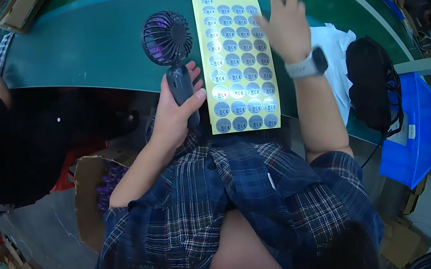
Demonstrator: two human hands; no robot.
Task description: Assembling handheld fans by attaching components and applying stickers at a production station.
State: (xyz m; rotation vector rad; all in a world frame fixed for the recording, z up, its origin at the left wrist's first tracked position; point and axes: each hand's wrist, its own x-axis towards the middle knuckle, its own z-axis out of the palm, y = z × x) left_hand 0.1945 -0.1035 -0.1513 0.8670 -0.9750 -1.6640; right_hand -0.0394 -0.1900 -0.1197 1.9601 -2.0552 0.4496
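My left hand (173,110) is wrapped round the handle of a dark grey handheld fan (181,86). The fan stands tilted up, its round caged head (166,37) over the green table and a purple hub showing through the grille. Right of it lies a yellow sheet of round silver stickers (233,65), in rows, with a gap in the top rows where yellow backing shows. My right hand (287,26) is at the sheet's upper right edge, thumb apart from the loosely bent fingers, and I see nothing in it. A pale-strapped watch is on that wrist.
White plastic bags (333,69) and a black bag (370,83) lie right of my forearm, beside a blue bin (407,133). A cardboard box (88,195) with purple items stands low on the left. Another person in black (6,149) works at the left.
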